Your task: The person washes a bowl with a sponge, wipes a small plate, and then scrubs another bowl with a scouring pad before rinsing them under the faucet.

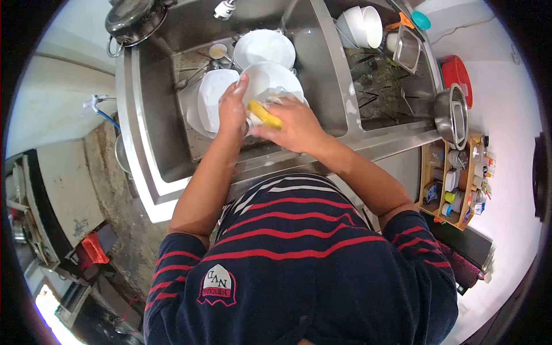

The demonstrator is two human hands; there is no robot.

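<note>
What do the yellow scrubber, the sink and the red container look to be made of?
Yellow scrubber: probably sponge foam; matte, thick block. Sink: likely stainless steel; grey, satin metallic sheen. Red container: probably plastic; evenly coloured, smooth-looking.

The metal sink (315, 80) carries white dishes (264, 49) and cutlery (181, 84) on the left, white bowls (372, 27) on the right.

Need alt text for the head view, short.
A person's right-hand grip holds a yellow sponge close to the left-hand grip, over a steel double sink. White dishes fill much of the left basin; white bowls stand tilted at the far end of the right basin.
</note>
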